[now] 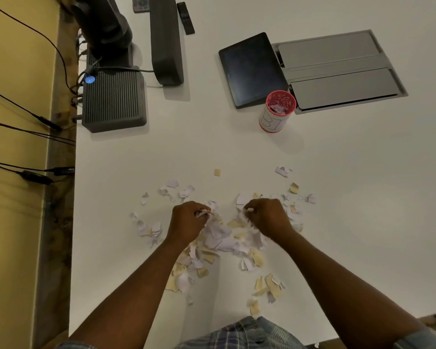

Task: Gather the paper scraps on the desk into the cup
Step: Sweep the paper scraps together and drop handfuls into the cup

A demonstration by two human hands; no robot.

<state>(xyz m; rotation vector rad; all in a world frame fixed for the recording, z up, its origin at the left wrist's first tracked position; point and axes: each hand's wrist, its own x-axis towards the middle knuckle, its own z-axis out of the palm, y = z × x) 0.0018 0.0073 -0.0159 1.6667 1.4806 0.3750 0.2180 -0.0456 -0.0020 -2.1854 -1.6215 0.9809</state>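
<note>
A loose pile of white and tan paper scraps (pixel 224 238) is spread over the near middle of the white desk (pixel 350 172). My left hand (pixel 189 222) is closed on a few scraps at the pile's left side. My right hand (pixel 267 217) is closed on scraps at the pile's right side. Both hands rest on the heap. The cup (pixel 277 112), white with a red rim and red base, stands upright beyond the pile to the right, with some scraps inside it.
A dark tablet (pixel 252 69) lies just left of the cup, and a grey recessed cable panel (pixel 337 69) behind it. A ribbed grey box (pixel 113 99), a dark speaker bar (pixel 165 41) and a monitor stand sit at the far left. Cables hang past the desk's left edge.
</note>
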